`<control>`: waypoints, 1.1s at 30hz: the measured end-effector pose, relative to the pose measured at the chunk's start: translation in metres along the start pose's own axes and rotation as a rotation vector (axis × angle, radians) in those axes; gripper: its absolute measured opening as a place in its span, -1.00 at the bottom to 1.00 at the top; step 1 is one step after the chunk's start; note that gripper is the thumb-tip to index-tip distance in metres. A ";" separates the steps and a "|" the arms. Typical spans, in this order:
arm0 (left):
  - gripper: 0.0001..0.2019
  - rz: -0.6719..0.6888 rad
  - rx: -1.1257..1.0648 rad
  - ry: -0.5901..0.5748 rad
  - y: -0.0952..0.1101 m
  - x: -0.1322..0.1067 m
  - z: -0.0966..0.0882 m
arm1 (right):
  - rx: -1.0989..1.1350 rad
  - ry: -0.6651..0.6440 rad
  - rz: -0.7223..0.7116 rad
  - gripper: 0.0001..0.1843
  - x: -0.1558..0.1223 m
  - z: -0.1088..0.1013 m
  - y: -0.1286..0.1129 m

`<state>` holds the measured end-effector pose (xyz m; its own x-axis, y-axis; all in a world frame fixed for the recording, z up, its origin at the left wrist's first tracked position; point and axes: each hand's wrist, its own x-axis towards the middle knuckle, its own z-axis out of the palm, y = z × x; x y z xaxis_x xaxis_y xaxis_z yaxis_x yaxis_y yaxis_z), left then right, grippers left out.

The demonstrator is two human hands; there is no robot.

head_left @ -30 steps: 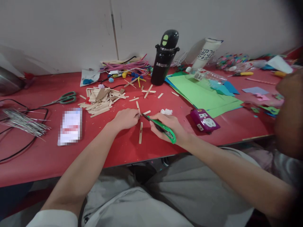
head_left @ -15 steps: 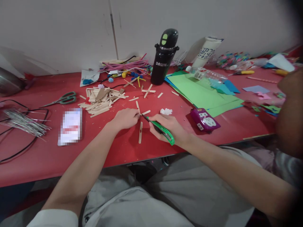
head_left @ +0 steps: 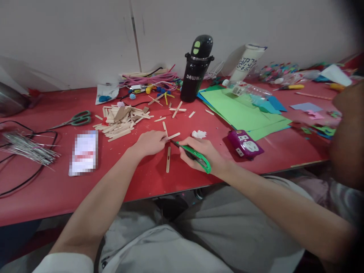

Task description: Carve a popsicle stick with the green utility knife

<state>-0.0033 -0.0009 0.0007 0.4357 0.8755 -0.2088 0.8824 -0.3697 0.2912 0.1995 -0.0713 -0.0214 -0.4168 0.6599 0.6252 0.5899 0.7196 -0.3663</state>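
Note:
My right hand (head_left: 203, 153) is closed around a green utility knife (head_left: 199, 156), its blade pointing left toward the fingertips of my left hand (head_left: 152, 143). Those fingers are pinched down on a wooden craft stick (head_left: 174, 135) that sticks out to the right of them. Another craft stick (head_left: 165, 128) points away from me just beyond the fingertips. Nearer the table edge lies a stick with a small hole in its middle (head_left: 168, 161). Where the blade meets the wood is too small to make out clearly.
A pile of craft sticks (head_left: 122, 121), green scissors (head_left: 79, 118) and a phone (head_left: 83, 153) lie to the left. Behind stands a black bottle (head_left: 196, 72). To the right are green paper sheets (head_left: 244, 110), a purple power adapter (head_left: 245, 145) and another person's arm (head_left: 348, 136).
Both hands stay in nearly the same place. The knife handle has tilted slightly, its rear end a little farther right. The view has shifted slightly.

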 end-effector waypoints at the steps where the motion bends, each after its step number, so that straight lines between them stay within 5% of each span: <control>1: -0.64 0.002 0.004 0.001 0.000 0.000 0.000 | 0.003 0.012 0.009 -0.96 0.000 0.000 0.000; 33: -0.69 0.007 0.042 -0.001 0.004 -0.002 -0.001 | 0.036 0.057 -0.017 -0.94 0.006 0.000 0.000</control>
<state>-0.0012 -0.0036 0.0033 0.4425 0.8723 -0.2080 0.8858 -0.3890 0.2530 0.1973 -0.0673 -0.0174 -0.3860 0.6346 0.6695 0.5571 0.7389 -0.3791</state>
